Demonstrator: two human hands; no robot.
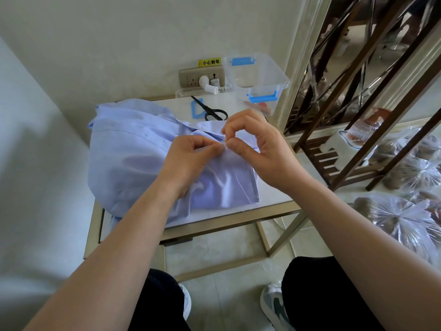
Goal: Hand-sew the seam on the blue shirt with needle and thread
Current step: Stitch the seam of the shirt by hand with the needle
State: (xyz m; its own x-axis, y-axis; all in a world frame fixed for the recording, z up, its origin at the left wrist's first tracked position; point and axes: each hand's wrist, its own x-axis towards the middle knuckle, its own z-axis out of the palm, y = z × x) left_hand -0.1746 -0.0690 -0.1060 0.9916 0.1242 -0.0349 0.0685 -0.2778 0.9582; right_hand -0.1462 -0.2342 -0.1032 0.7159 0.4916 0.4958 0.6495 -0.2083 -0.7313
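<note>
Forearms (119, 247) nearest, left hand (188, 158) pinching blue shirt (126, 149) fold, right hand (260, 149) fingers (232, 120) pinching its seam, scissors (212, 111) behind.

**Shirt to the left, tools along the far edge**

The shirt (133, 151) lies heaped on the surface (241, 105), covering its left and near parts and hanging over the left edge. The left hand (188, 161) and right hand (260, 149) meet side by side over the shirt's right part. Their fingers (235, 142) touch and pinch one fold of the cloth.

Just beyond the hands, scissors (212, 112) lie flat, with a loop handle (196, 108) touching them on the left. A box (257, 75) stands in the far right corner.

On the wall behind the scissors is a socket (201, 77) with a plug (208, 84) in it. Right of the surface stands a rack (358, 115) with a jar (365, 127) on a shelf. Bags (405, 216) lie on the floor near it.
</note>
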